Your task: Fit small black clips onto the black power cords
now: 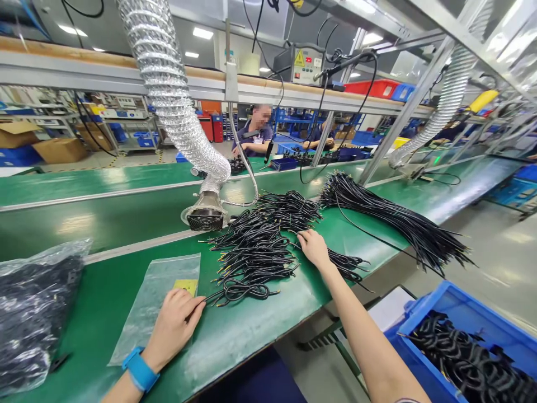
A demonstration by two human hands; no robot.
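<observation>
My left hand [178, 320], with a blue wristband [141, 369], pinches the end of a looped black cable [245, 290] at the front of the pile. My right hand [314, 248] is closed on a black cable at the right side of the pile; its fingertips partly hide the grip. Folded black cable bundles [255, 246] with bare, coloured wire ends lie between my hands. More looped cables [347, 263] lie beside my right wrist. Under my left hand is a clear plastic bag [145, 299] with a yellow label [185, 286].
Long straight black cables [390, 218] overhang the green bench [235, 336] at right. A fume duct [168, 84] hangs over the pile. A filled plastic bag [33, 319] lies left; a blue crate [474, 305] of cables stands lower right. A co-worker [255, 137] sits opposite.
</observation>
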